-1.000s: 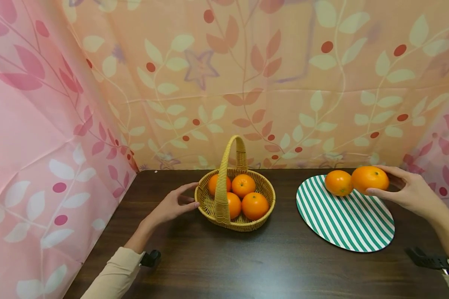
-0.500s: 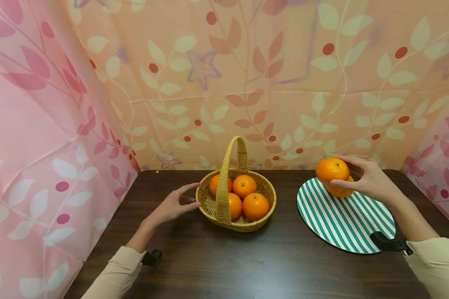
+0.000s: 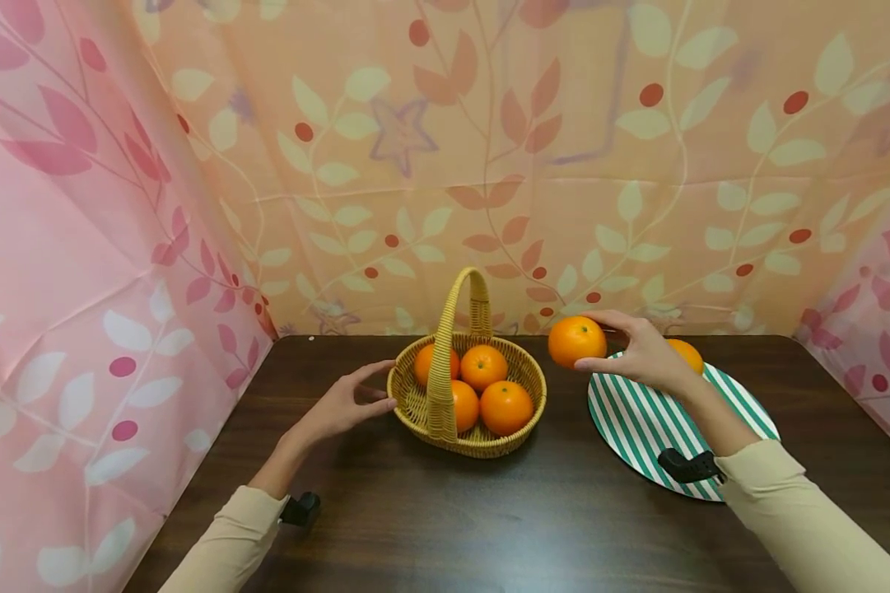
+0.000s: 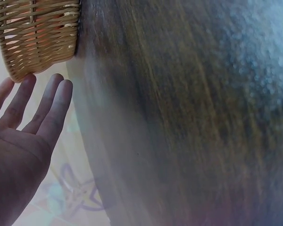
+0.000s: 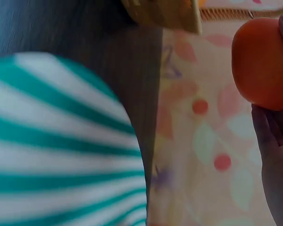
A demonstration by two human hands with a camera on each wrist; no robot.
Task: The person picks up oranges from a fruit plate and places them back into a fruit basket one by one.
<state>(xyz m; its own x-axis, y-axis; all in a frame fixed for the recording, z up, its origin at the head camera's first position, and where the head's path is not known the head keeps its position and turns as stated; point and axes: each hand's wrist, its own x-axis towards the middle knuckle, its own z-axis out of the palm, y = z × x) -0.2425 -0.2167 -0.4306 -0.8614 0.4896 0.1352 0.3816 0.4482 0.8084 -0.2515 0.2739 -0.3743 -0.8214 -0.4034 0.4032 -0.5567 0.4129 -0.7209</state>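
Note:
My right hand (image 3: 646, 356) pinches an orange (image 3: 574, 342) between thumb and fingers, raised just right of the wicker basket (image 3: 482, 447). In the right wrist view that orange (image 5: 260, 66) shows with fingertips against its side. Several oranges (image 3: 507, 409) lie in the basket, one partly behind the arched handle (image 3: 440, 379). My left hand (image 3: 344, 408) rests its fingertips at the basket's left rim. The left wrist view shows its fingers (image 4: 59, 106) extended beside the woven wall (image 4: 40, 40). Another orange (image 3: 686, 354) sits on the striped oval mat (image 3: 637, 428), partly hidden by my right hand.
The dark wooden table (image 3: 445, 519) carries the basket near its middle and the green-and-white mat on the right. A patterned curtain (image 3: 563, 189) hangs along the back edge, with a pink one (image 3: 67, 272) on the left. My right forearm crosses over the mat.
My right hand has carried the orange leftward from over the mat's far side to close beside the basket, passing in front of the other orange. My left hand has stayed at the rim.

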